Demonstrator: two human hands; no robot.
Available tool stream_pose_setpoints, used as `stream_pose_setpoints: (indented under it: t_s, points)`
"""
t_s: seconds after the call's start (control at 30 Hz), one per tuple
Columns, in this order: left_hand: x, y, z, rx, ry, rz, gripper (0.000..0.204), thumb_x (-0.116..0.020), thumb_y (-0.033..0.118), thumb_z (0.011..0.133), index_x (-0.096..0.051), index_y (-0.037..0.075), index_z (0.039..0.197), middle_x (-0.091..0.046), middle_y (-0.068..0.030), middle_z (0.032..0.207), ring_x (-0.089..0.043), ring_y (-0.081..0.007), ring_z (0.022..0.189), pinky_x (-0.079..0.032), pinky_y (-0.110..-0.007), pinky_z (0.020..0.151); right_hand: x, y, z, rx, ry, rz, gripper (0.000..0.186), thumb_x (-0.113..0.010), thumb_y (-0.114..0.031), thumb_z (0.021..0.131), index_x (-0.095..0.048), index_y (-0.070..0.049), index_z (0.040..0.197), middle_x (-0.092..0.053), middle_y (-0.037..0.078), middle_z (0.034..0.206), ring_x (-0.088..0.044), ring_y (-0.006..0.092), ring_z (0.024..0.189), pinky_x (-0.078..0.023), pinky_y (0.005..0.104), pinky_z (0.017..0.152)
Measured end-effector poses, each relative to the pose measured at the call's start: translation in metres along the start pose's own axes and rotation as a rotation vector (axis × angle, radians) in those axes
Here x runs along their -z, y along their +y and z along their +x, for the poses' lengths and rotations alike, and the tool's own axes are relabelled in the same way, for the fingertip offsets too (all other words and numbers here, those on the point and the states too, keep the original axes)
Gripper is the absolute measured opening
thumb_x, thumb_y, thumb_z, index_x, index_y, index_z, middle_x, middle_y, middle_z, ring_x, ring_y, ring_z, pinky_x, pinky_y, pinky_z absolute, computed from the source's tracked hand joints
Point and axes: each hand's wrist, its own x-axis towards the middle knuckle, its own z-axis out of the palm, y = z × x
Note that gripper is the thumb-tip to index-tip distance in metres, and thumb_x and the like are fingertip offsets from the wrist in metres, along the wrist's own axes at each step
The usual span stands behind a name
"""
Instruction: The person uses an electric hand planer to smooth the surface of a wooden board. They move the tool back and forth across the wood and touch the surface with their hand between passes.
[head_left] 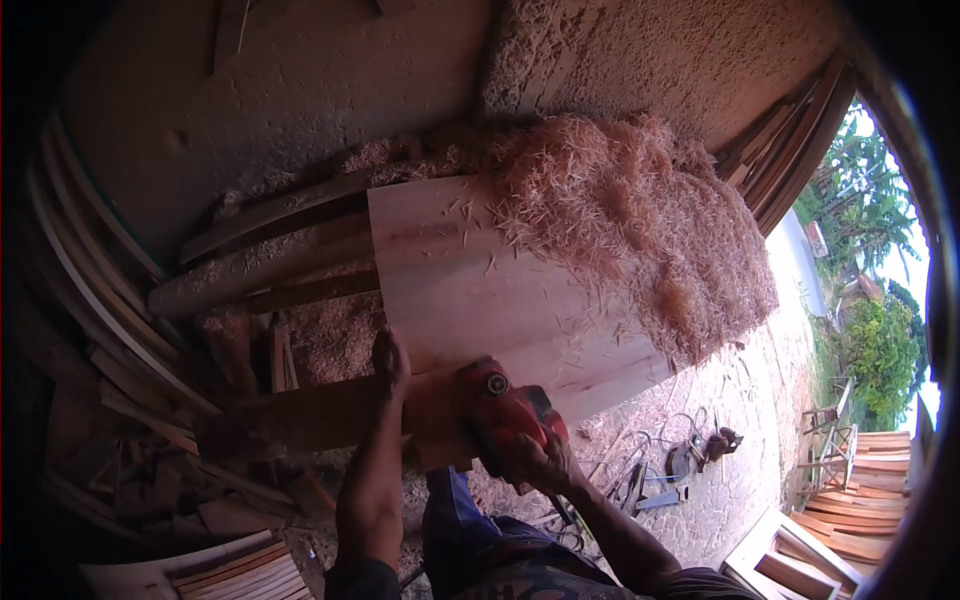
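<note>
A red power planer (pixel 507 412), with a hard, blocky casing and a round dark-rimmed fitting on its side, sits at the right-hand stretch of a long, dark, flat-faced plank (pixel 300 418) close to the person's body. The right hand (pixel 545 462) is curled closed around the planer's rear handle, while the left hand (pixel 392 358) lies at the plank's far edge with its fingers partly bent; whether it grips the wood or only presses on it cannot be told. Beyond them, touching or nearly so, spreads a pale panel (pixel 470 290), smooth and faintly streaked with pink-brown grain. A deep, springy heap of curled wood shavings (pixel 640 230) buries its far right part, and loose slivers scatter over the bare face. Rough, squared beams (pixel 250 265) dusted with chips form the worktop, open gaps showing between them. Behind rises a coarse, earthy wall (pixel 350 80). The planer's underside and its contact with the wood are hidden, and the grasping fingers blur into shadow. Dark metal tools (pixel 690 455) on the littered floor are hard to separate, and slatted, pale-framed panels (pixel 790 560) are cut off by the rim.
</note>
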Motion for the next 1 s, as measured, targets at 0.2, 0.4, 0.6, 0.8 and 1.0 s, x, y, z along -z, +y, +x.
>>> stream_pose_setpoints:
  t_s: [0.2, 0.4, 0.6, 0.8, 1.0]
  points:
    - [-0.022, 0.02, -0.01, -0.029, 0.052, -0.026, 0.05, -0.032, 0.033, 0.109, -0.053, -0.004, 0.135, -0.053, -0.0287, 0.138, -0.051, -0.043, 0.129, -0.042, -0.047, 0.107, 0.012, -0.041, -0.013, -0.544, -0.012, 0.312, 0.047, -0.059, -0.042, 0.098, -0.064, 0.0, 0.118, -0.07, 0.017, 0.071, -0.073, 0.0277, 0.068, -0.056, 0.0401, 0.063]
    - [-0.005, -0.031, -0.004, -0.281, 0.153, 0.379, 0.04, -0.042, 0.022, 0.103, -0.055, -0.004, 0.131, -0.059, -0.0269, 0.13, -0.058, -0.0416, 0.12, -0.048, -0.048, 0.101, -0.012, -0.01, 0.218, 0.149, -0.045, -0.253, 0.058, -0.064, -0.032, 0.09, -0.047, -0.017, 0.144, -0.062, 0.027, 0.116, -0.062, 0.049, 0.099, -0.051, 0.0556, 0.082]
    - [-0.024, -0.007, 0.0, -0.371, 0.124, 0.558, 0.029, -0.042, 0.021, 0.105, -0.058, -0.001, 0.116, -0.063, -0.0256, 0.112, -0.064, -0.042, 0.099, -0.054, -0.049, 0.081, 0.012, 0.04, 0.292, -0.057, -0.136, 0.106, 0.063, -0.064, -0.02, 0.087, -0.043, -0.018, 0.146, -0.061, 0.027, 0.11, -0.062, 0.0462, 0.095, -0.052, 0.0523, 0.079]
    - [-0.025, -0.015, 0.006, -0.213, 0.273, 0.529, 0.036, -0.044, 0.034, 0.106, -0.06, 0.003, 0.109, -0.067, -0.0283, 0.102, -0.067, -0.0448, 0.082, -0.055, -0.053, 0.067, 0.03, 0.031, 0.049, 0.004, -0.055, -0.09, 0.052, -0.065, -0.019, 0.086, -0.054, -0.01, 0.136, -0.063, 0.025, 0.1, -0.065, 0.0406, 0.088, -0.052, 0.0483, 0.073]
    - [-0.024, -0.01, 0.016, 0.102, 0.145, 0.452, 0.033, -0.047, 0.032, 0.105, -0.06, 0.003, 0.112, -0.067, -0.0238, 0.101, -0.07, -0.0401, 0.083, -0.055, -0.051, 0.064, 0.05, -0.017, -0.047, -0.629, 0.018, 0.328, 0.042, -0.056, -0.038, 0.098, -0.066, -0.001, 0.117, -0.069, 0.019, 0.078, -0.072, 0.0292, 0.073, -0.054, 0.0415, 0.066]
